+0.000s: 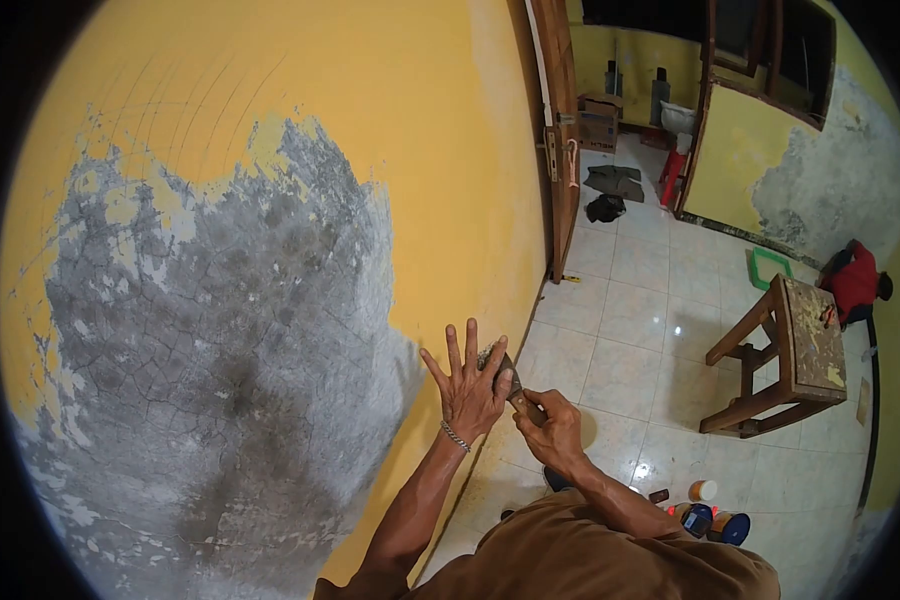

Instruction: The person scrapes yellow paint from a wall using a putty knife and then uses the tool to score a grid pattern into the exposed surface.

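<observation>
My right hand [552, 430] is wrapped round the handle of a scraper [514, 390], low in the middle of the view. The tool's dark blade points up and left, with pale crumbly material at its tip. My left hand [467, 388], a bracelet at its wrist, has its fingers spread beside the blade; its thumb and nearer fingers lie at the blade's edge. Whether the left palm touches the wall is unclear. On the left, the yellow wall [450, 230] has a large bare grey patch [230, 330] with cracks and ragged paint edges.
A wooden stool [810, 345] stands on the tiled floor [620, 370] at right. Behind it crouches a person in red [852, 280] near a green tray [769, 268]. Paint cans [728, 528] sit at lower right. A brown door [558, 130] stands open beside the wall.
</observation>
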The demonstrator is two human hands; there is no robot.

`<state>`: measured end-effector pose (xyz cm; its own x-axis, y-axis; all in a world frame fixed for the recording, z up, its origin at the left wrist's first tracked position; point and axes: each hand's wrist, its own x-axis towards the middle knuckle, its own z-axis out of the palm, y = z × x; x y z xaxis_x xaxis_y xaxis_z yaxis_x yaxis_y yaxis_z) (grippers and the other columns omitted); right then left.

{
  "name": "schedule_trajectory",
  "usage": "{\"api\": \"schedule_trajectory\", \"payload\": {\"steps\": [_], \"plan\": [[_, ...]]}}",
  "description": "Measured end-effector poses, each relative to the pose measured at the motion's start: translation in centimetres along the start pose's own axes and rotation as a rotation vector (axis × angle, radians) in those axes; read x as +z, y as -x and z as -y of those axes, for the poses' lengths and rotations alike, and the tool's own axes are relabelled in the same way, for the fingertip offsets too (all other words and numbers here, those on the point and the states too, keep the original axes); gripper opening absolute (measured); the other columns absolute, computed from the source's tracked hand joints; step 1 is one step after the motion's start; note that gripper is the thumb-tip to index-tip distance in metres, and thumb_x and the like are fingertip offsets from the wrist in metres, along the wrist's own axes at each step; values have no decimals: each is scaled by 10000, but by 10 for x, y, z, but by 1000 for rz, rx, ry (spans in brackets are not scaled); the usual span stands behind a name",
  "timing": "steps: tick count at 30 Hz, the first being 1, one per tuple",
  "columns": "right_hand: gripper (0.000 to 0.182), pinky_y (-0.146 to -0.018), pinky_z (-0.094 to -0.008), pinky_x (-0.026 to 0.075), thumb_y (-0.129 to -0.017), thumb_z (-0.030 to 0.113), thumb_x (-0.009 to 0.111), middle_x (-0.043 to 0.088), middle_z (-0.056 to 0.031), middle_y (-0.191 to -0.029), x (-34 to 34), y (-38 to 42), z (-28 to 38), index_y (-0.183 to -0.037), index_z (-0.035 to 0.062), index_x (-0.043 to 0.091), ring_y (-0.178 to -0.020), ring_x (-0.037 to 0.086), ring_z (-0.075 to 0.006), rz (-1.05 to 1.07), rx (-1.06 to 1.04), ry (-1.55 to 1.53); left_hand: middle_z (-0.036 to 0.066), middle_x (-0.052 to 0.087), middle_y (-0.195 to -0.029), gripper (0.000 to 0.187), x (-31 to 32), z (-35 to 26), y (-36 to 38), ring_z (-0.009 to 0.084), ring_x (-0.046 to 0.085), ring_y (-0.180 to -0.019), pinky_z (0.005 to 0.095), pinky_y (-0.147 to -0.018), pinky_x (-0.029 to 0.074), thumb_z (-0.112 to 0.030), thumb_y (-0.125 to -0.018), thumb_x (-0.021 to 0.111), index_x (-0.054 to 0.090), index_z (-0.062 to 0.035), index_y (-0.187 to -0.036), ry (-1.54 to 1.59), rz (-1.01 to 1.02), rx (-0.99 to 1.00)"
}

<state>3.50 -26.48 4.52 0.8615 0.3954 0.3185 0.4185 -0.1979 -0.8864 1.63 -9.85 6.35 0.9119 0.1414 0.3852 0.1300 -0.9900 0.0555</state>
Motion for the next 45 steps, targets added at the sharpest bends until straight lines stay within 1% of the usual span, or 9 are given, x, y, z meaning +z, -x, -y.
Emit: {"api": "schedule_trajectory", "payload": {"steps": [13, 25, 35, 37, 39, 41, 42, 43, 45], "plan": [[328, -669, -379, 514, -733, 130, 744, 643, -176, -834, 4, 8, -2, -1014, -25, 678, -742, 644, -298, -61, -43, 22, 175, 162, -1582, 560, 1, -10, 12, 420, 28, -1461, 758, -1019, -105, -486, -980, 366, 479, -135, -1402, -72, -29, -93], [310, -674, -396, 506, -759, 137, 716, 628, -175, -792, 4, 4, -7, -1014, -34, 678, -745, 627, -312, -27, 11, 14, 113, 139, -1597, 646, -4, 6, 26, 386, 40, -1467, 770, -1020, -86, -594, -944, 376, 450, -171, -1426, -169, 77, -30], [294, -680, -401, 515, -774, 169, 716, 640, -178, -816, 0, -5, -17, -1005, -12, 699, -758, 643, -313, -98, 82, 64, 157, 168, -1585, 552, -5, 15, 38, 418, 49, -1460, 748, -1037, -72, -506, -947, 457, 534, -141, -1353, -178, 5, -53], [293, -679, -400, 516, -777, 170, 714, 639, -178, -828, -2, -8, -18, -1010, -7, 697, -753, 643, -316, -111, 66, 61, 178, 177, -1578, 514, -4, 13, 40, 428, 25, -1460, 711, -1062, -69, -473, -949, 481, 579, -109, -1298, 3, -68, -234], [293, -678, -399, 518, -780, 172, 712, 638, -178, -839, -1, -8, -19, -1016, -2, 695, -747, 642, -319, -121, 52, 58, 206, 247, -1549, 465, 9, 9, 36, 440, 101, -1449, 707, -1074, 6, -440, -940, 535, 621, -76, -1214, 136, -135, -344], [297, -665, -394, 520, -775, 153, 713, 634, -172, -856, 2, -7, -19, -1028, 1, 685, -736, 639, -319, -131, -10, 45, 221, 343, -1499, 478, 23, 8, 29, 449, 212, -1418, 734, -1049, 89, -432, -911, 601, 615, -49, -1196, 519, -130, -615], [297, -665, -394, 520, -775, 153, 713, 634, -172, -856, 3, -6, -18, -1028, 1, 685, -736, 639, -319, -127, -12, 45, 218, 428, -1442, 510, 28, 6, 22, 432, 304, -1382, 740, -1021, 166, -465, -875, 654, 622, -37, -1152, 527, -220, -618], [299, -660, -391, 520, -770, 141, 715, 633, -168, -856, 4, -5, -16, -1032, 0, 681, -736, 639, -315, -110, -31, 47, 218, 428, -1442, 510, 31, 4, 17, 432, 304, -1382, 740, -1021, 166, -465, -875, 654, 622, -37, -1152, 527, -224, -624], [303, -655, -388, 520, -765, 129, 717, 631, -164, -857, 8, -1, -13, -1036, -1, 676, -736, 639, -311, -89, -49, 48, 209, 486, -1396, 558, 34, 1, 9, 410, 370, -1345, 665, -1057, 219, -490, -836, 691, 627, -14, -1119, 620, -222, -733]]}}
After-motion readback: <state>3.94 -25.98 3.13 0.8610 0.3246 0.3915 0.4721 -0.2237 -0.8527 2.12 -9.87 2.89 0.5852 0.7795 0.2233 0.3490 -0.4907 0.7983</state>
